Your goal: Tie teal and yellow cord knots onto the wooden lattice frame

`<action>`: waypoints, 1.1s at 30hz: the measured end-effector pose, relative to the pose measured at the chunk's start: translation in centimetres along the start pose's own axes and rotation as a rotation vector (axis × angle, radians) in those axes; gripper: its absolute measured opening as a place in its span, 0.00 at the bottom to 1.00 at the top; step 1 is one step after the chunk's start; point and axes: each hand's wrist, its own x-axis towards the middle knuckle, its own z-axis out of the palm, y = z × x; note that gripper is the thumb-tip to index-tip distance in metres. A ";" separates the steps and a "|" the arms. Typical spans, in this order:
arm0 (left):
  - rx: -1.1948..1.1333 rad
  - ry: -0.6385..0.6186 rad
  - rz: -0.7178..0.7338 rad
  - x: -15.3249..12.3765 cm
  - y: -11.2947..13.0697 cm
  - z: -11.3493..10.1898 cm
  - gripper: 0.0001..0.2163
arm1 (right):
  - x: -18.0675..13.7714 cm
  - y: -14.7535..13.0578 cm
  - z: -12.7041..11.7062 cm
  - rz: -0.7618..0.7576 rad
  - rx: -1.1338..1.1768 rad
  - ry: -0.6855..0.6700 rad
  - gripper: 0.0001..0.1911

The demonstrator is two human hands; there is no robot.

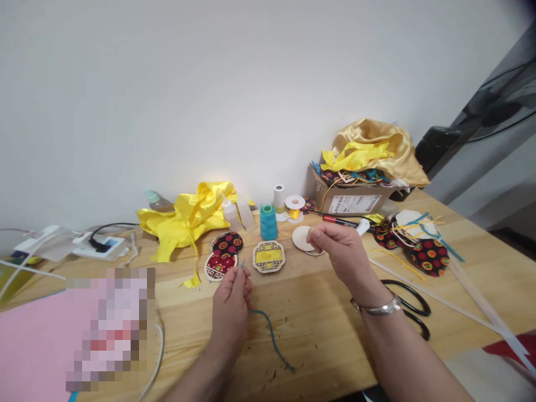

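My left hand point(233, 301) is closed in a pinch on a teal cord point(272, 333), whose loose end trails across the wooden table. To the right, my right hand point(341, 251) is raised with its fingers pinched; anything between them is too small to make out. A silver bracelet is on that wrist. Between the hands lies a lattice-edged wooden piece point(268, 257) with a yellow middle. Behind it stands a cone of teal thread point(268, 222). Patterned fabric discs point(221, 258) lie just beyond my left fingers, and pale round discs point(302, 239) sit beside my right hand.
Yellow satin cloth point(188, 215) and glue bottles point(230, 213) lie along the wall. A cardboard box point(352, 198) of fabric stands back right. Black-handled scissors point(412, 298) lie by my right wrist. A power strip point(103, 245) and pink sheet point(33, 340) are left.
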 end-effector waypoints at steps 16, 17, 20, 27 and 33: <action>0.067 -0.076 0.020 -0.8 1.3 0.2 0.11 | -1.1 -3.9 3.1 -0.407 -0.561 -0.998 0.10; 0.086 -0.111 -0.020 -0.9 1.2 0.2 0.11 | -1.1 -3.1 3.7 -0.416 -0.684 -0.923 0.11; 0.119 -0.176 -0.084 -1.0 0.7 0.4 0.13 | -0.7 -1.3 4.7 -0.414 -0.858 -0.807 0.12; 0.181 -0.218 -0.088 -0.9 0.4 0.3 0.13 | 0.0 -0.6 4.2 -0.369 -0.808 -0.756 0.15; 0.165 -0.225 -0.096 -1.1 0.5 0.3 0.14 | 0.3 -0.1 4.1 -0.307 -0.688 -0.730 0.13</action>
